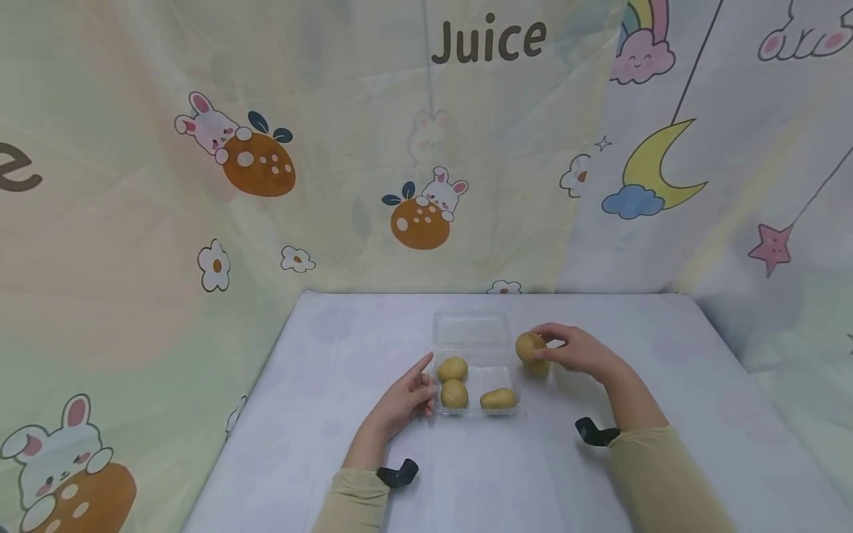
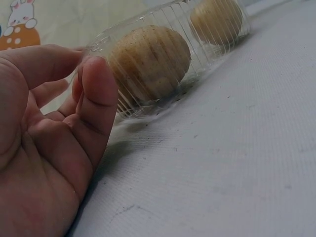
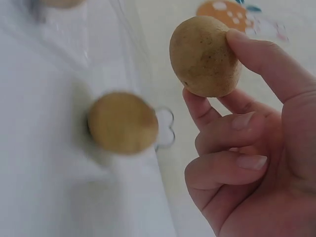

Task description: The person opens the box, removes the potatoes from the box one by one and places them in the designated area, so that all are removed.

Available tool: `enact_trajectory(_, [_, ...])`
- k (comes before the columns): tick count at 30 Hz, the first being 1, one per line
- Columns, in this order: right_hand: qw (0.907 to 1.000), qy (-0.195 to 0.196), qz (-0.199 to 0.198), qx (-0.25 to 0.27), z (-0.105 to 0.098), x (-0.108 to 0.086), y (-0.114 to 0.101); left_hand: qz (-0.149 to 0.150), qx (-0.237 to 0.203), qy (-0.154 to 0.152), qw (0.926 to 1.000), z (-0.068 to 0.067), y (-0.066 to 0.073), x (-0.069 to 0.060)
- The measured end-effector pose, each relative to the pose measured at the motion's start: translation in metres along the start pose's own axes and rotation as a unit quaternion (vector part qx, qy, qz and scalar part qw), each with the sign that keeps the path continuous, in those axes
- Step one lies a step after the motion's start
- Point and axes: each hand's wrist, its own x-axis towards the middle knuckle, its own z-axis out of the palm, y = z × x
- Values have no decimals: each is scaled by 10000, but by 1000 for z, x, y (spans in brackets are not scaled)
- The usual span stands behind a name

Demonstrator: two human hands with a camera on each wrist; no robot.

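A clear plastic clamshell box [image 1: 474, 377] lies with its lid [image 1: 470, 329] folded back. Two potatoes [image 1: 454, 381] sit at its left side, and a longer potato [image 1: 498, 399] lies at the front right. My left hand [image 1: 404, 400] holds the box's left edge; in the left wrist view its fingertips [image 2: 98, 74] meet the ribbed wall beside a potato [image 2: 150, 61]. With thumb and fingertips, my right hand [image 1: 574, 349] pinches a round potato [image 1: 529, 346] right of the box, raised off the table. Below it, another potato [image 3: 123, 122] rests on the cloth, partly hidden in the head view.
A white cloth covers the table [image 1: 373, 326]. Behind it hangs a printed curtain [image 1: 346, 148] with rabbits and fruit. Each wrist wears a black device, the left one [image 1: 397, 474] and the right one [image 1: 596, 432].
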Motion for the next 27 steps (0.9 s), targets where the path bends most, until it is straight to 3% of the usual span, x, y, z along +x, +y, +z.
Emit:
enact_trajectory(4, [9995, 188, 214, 103, -8, -5, 17, 34, 2, -23, 10000, -1, 0, 0])
enact_trajectory(15, [9980, 360, 218, 470, -14, -15, 53, -27, 24, 43, 10000, -1, -2, 1])
enact_trajectory(22, [9978, 428, 174, 466, -17, -20, 64, -24, 43, 60, 10000, -1, -2, 1])
enact_trajectory(27, [9976, 409, 377, 409, -16, -18, 70, 36, 55, 21, 10000, -1, -2, 1])
